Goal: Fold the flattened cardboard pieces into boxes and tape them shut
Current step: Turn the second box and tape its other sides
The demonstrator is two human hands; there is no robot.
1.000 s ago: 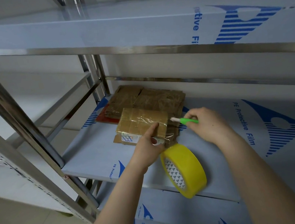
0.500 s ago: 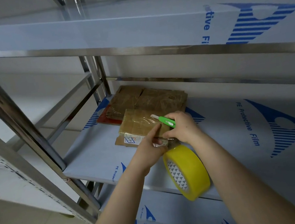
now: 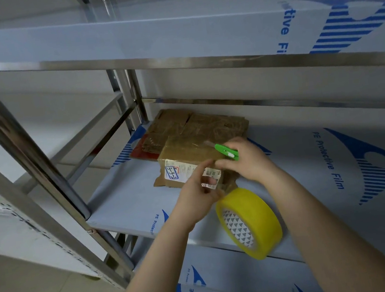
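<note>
The small box (image 3: 187,154) sat on the steel shelf (image 3: 125,204), in front of a stack of flattened cardboard (image 3: 196,125). It looked light and fairly stiff, its taped skin slick, so best steadied flat on top or across its edges. The left hand (image 3: 197,194) pinched the thin, clingy tape strip (image 3: 224,186) at the box's near corner, above the yellow tape roll (image 3: 254,221). The right hand (image 3: 245,163) gripped a green cutter (image 3: 227,152).

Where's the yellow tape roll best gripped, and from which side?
On the tape roll, probably hook fingers through the core and pinch the band, coming from the near left: it is on edge with the open core facing that way.
</note>
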